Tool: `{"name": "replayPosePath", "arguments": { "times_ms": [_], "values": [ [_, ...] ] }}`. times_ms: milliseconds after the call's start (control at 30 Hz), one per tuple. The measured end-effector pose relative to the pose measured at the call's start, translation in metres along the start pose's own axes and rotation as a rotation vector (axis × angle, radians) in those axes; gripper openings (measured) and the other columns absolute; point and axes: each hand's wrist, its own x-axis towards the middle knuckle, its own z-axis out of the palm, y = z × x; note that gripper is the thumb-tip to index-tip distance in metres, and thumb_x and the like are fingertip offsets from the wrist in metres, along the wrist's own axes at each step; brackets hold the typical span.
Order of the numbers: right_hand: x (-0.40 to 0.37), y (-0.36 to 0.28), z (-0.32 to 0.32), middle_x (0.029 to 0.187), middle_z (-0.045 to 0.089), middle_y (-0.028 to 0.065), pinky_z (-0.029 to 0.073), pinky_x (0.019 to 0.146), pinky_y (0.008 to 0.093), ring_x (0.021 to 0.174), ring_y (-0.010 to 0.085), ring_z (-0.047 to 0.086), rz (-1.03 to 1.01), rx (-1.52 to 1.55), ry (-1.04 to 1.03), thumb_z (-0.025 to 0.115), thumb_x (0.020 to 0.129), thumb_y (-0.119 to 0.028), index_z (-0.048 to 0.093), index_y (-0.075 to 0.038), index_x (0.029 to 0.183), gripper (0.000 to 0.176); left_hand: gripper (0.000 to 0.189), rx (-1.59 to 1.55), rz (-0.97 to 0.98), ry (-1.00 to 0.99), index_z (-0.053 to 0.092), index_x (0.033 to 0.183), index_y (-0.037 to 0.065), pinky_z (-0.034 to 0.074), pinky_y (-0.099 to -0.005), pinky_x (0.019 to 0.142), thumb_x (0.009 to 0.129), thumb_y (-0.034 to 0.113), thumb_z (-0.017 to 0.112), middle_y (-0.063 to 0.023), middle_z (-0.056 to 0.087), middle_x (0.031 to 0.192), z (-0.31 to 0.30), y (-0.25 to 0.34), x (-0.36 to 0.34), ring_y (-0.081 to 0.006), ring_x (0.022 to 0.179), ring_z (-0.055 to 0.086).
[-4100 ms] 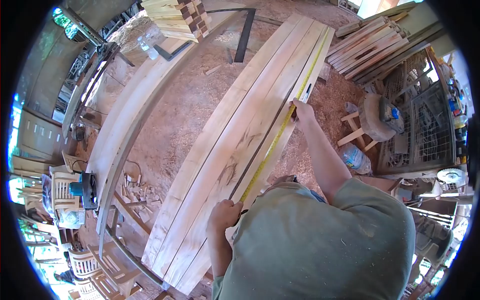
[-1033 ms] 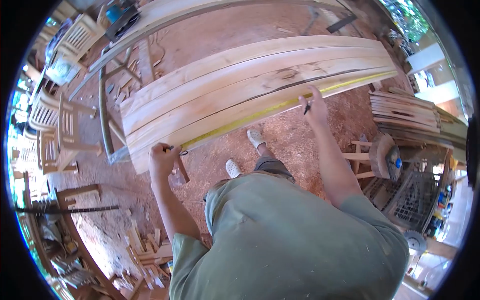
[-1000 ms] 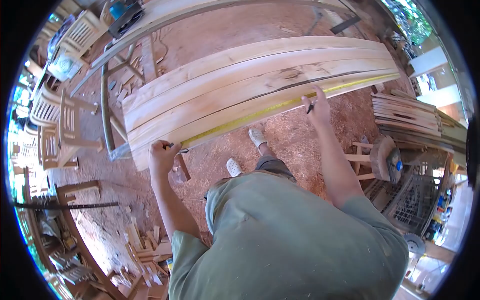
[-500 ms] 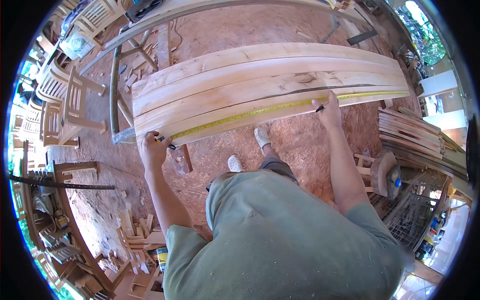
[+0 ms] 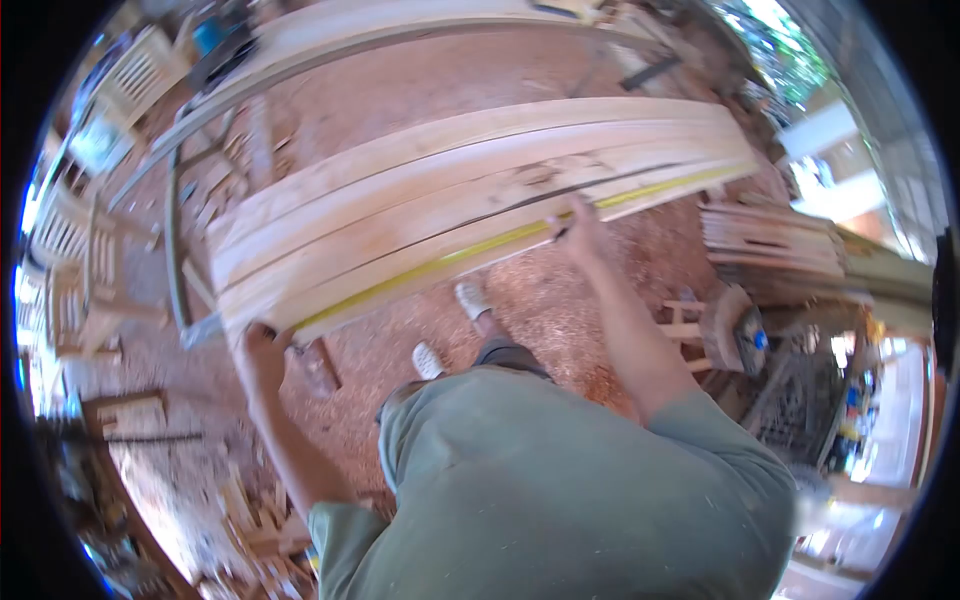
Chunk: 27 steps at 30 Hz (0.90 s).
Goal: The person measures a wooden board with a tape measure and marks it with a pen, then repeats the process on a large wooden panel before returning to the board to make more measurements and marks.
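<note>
Several pale wooden boards (image 5: 400, 190) lie side by side in front of me. A yellow tape measure blade (image 5: 430, 268) is stretched along the nearest board, from its left end almost to the far right end. At the left end, my left hand (image 5: 262, 358) is closed around the tape measure, whose dark case is mostly hidden by the fingers. My right hand (image 5: 583, 237) is at the near edge of the board, right of the middle, pinching a dark pen (image 5: 561, 234) close to the blade. Motion blurs both hands.
A metal frame (image 5: 174, 240) stands at the left, with wooden chairs (image 5: 85, 255) beyond it. Stacked planks (image 5: 770, 240) and a round-edged wooden piece (image 5: 728, 330) are at the right. Wood scraps (image 5: 255, 520) lie on the reddish floor at lower left.
The view has turned and shifted, so boards and hands appear further left and more tilted. My right hand has slid leftward along the tape. The left hand stays at the board's left end.
</note>
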Motion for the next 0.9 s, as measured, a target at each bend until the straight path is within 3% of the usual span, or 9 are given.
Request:
{"name": "replayPosePath", "arguments": {
  "times_ms": [67, 167, 233, 467, 900],
  "values": [
    [0.003, 0.011, 0.011, 0.125, 0.055, 0.0251, 0.047, 0.099, 0.0443, 0.116, 0.0384, 0.055, -0.088, -0.04, 0.094, 0.069, 0.086, -0.039, 0.048, -0.004, 0.132, 0.062, 0.026, -0.001, 0.021, 0.043, 0.067, 0.083, -0.004, 0.048, -0.0376, 0.069, 0.069, 0.014, 0.078, -0.0176, 0.066, 0.078, 0.002, -0.008, 0.0, -0.0317, 0.072, 0.063],
    [-0.005, 0.0, 0.002, 0.126, 0.055, 0.0247, 0.046, 0.1, 0.0457, 0.118, 0.0403, 0.053, -0.016, -0.066, 0.105, 0.069, 0.086, -0.04, 0.047, -0.005, 0.133, 0.062, 0.022, 0.029, 0.012, 0.042, 0.066, 0.081, -0.002, 0.048, -0.0379, 0.073, 0.069, 0.013, 0.077, -0.0157, 0.066, 0.077, 0.002, -0.01, 0.002, -0.0299, 0.075, 0.063],
    [-0.004, 0.003, 0.007, 0.127, 0.054, 0.0243, 0.044, 0.102, 0.046, 0.121, 0.0406, 0.051, -0.085, -0.094, 0.146, 0.069, 0.085, -0.039, 0.048, -0.005, 0.132, 0.063, 0.022, 0.034, -0.006, 0.07, 0.066, 0.081, -0.002, 0.048, -0.038, 0.073, 0.068, 0.013, 0.077, -0.0149, 0.066, 0.077, 0.003, -0.005, 0.002, -0.0299, 0.074, 0.063],
    [-0.002, 0.011, 0.015, 0.127, 0.055, 0.0239, 0.044, 0.102, 0.0458, 0.12, 0.0413, 0.05, -0.158, 0.004, 0.228, 0.072, 0.082, -0.031, 0.051, -0.004, 0.128, 0.057, 0.023, 0.04, -0.035, 0.022, 0.067, 0.082, -0.001, 0.048, -0.0385, 0.073, 0.069, 0.014, 0.078, -0.014, 0.066, 0.077, 0.001, -0.003, 0.001, -0.029, 0.074, 0.062],
    [-0.004, 0.012, 0.012, 0.13, 0.053, 0.0255, 0.041, 0.105, 0.0458, 0.123, 0.0426, 0.048, -0.11, -0.03, 0.183, 0.071, 0.083, -0.032, 0.05, -0.005, 0.13, 0.059, 0.023, 0.0, -0.045, 0.002, 0.068, 0.082, -0.002, 0.048, -0.0377, 0.072, 0.067, 0.012, 0.077, -0.0142, 0.066, 0.076, 0.002, -0.014, -0.003, -0.028, 0.072, 0.062]
  ]
}}
